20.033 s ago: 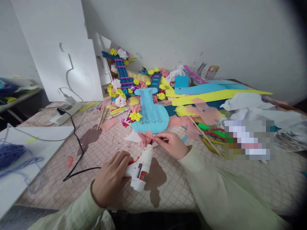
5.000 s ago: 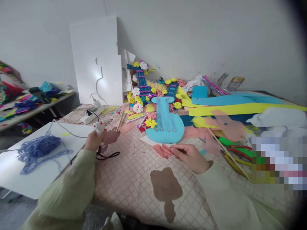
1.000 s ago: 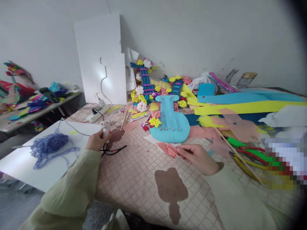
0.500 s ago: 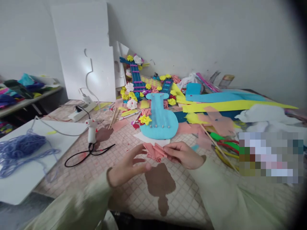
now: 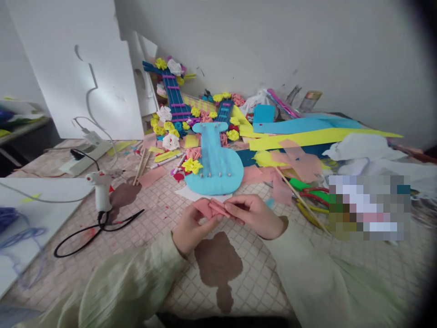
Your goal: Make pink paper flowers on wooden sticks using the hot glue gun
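Note:
Both hands hold a folded pink paper piece (image 5: 209,207) just above the checked tablecloth (image 5: 164,273), near the front middle. My left hand (image 5: 191,228) pinches its near edge from below. My right hand (image 5: 253,215) grips its right side with closed fingers. A light blue guitar-shaped cutout (image 5: 214,160) with a yellow paper flower (image 5: 191,166) lies just beyond the hands. The white glue gun (image 5: 101,187) stands upright on the table at the left, well clear of my left hand, its black cord (image 5: 92,227) looped beside it.
Coloured paper guitars and flowers (image 5: 177,109) lean at the back by a white foam board (image 5: 78,68). Yellow and blue paper sheets (image 5: 314,134), pink scraps, wooden sticks (image 5: 297,193) and red-green pliers (image 5: 309,189) lie right. A power strip (image 5: 85,155) and white board with blue yarn (image 5: 13,223) sit left.
My left hand set the glue gun upright at the left, let go, and came across to the pink paper. Now both hands hold it. My view swung rightwards.

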### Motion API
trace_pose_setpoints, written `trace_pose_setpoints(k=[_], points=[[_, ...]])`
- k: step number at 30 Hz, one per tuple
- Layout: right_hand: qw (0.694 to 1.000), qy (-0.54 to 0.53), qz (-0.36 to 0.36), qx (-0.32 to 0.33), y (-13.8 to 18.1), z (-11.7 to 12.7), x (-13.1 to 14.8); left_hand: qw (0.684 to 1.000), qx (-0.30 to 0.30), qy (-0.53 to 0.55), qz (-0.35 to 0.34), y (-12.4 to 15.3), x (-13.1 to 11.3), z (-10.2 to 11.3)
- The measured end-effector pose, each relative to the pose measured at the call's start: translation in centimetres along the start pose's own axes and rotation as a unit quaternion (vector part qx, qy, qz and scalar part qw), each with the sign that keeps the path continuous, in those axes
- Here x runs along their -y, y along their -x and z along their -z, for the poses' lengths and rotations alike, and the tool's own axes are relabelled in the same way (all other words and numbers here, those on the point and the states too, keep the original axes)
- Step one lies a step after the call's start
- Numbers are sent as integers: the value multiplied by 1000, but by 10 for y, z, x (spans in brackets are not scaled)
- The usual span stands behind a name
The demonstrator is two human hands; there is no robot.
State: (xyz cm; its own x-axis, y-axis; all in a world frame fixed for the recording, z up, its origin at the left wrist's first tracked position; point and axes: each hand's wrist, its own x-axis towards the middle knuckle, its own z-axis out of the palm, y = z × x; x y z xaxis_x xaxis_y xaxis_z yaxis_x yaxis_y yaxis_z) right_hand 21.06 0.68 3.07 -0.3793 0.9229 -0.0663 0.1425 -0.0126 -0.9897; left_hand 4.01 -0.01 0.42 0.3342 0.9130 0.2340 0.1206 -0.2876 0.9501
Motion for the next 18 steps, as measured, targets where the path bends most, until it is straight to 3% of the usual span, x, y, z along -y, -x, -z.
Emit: trace_pose_setpoints(k=[8, 18], points=[[999, 34, 5, -37, 0, -7, 0, 999, 6, -47, -14, 2, 2, 4], [1000, 7, -17, -22, 1, -8, 3, 999, 27, -27, -35, 4, 2, 4]])
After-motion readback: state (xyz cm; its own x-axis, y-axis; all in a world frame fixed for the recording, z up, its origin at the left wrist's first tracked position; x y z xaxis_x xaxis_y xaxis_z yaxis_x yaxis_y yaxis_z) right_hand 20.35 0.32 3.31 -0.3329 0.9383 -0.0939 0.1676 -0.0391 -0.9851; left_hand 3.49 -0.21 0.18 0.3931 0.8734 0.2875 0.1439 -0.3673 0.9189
